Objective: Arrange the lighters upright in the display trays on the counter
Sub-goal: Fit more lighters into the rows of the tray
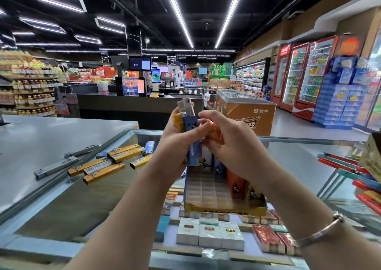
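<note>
My left hand (175, 146) grips a bundle of lighters (185, 115), grey, yellow and blue, held up above the counter. My right hand (231, 143) pinches an orange lighter (215, 132) beside the blue one in that bundle. Below both hands stands a display tray (224, 208) with a grid of slots; a few lighters (237, 185) stand upright along its right and far side. Several loose yellow, grey and blue lighters (107, 164) lie flat on the glass counter (299, 154) to the left.
Cigarette packs (210, 234) show under the counter glass. Red and teal items (346, 166) and a box corner (373, 158) sit at the right edge. A grey countertop (41, 137) lies at the left. A freezer chest (247, 110) and checkout counter (123, 102) stand behind.
</note>
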Demonstrator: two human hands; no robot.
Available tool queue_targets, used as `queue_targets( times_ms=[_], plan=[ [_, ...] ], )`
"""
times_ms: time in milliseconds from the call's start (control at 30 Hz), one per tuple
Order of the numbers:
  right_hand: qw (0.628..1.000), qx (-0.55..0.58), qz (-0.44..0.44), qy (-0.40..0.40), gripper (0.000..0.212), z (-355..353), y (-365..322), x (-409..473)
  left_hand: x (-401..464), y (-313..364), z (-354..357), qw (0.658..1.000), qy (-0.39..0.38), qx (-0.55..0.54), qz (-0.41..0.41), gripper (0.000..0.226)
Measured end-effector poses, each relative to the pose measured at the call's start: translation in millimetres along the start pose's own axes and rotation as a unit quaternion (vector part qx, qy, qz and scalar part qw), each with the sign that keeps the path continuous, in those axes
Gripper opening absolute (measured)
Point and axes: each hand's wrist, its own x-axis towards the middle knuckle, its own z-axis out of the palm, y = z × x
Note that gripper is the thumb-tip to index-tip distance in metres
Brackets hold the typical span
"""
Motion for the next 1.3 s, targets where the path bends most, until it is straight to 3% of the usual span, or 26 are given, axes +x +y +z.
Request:
queue_targets(
  times_ms=[100,167,233,300,433,567,867,1300],
  plan=[
    [1.000,0.003,0.005,0.024,0.039,0,0,3,3,-4,-4,0.999,0.038,-0.003,-0.007,0.035],
    [0.998,0.025,0.033,0.050,0.032,-2,2,7,6,-5,-11,0.992,0.120,0.021,-0.010,0.028],
    [0.995,0.052,0.066,0.059,0.026,-5,4,13,9,-8,-21,0.965,0.224,0.139,-0.012,0.025],
    [0.995,0.060,0.077,0.032,0.020,-5,5,19,9,-10,-31,0.927,0.274,0.253,-0.035,0.030],
    [0.995,0.043,0.073,-0.049,0.019,0,6,30,7,-12,-33,0.916,0.197,0.306,-0.167,0.037],
    [0.989,0.034,0.088,-0.109,0.021,5,6,40,8,-12,-30,0.901,0.147,0.337,-0.229,0.032],
    [0.984,-0.076,0.081,-0.143,0.015,22,1,48,8,-10,-32,0.905,0.147,0.331,-0.224,0.025],
    [0.978,-0.132,0.062,-0.149,0.015,25,-3,49,7,-10,-31,0.910,0.139,0.320,-0.227,0.029]
  ],
)
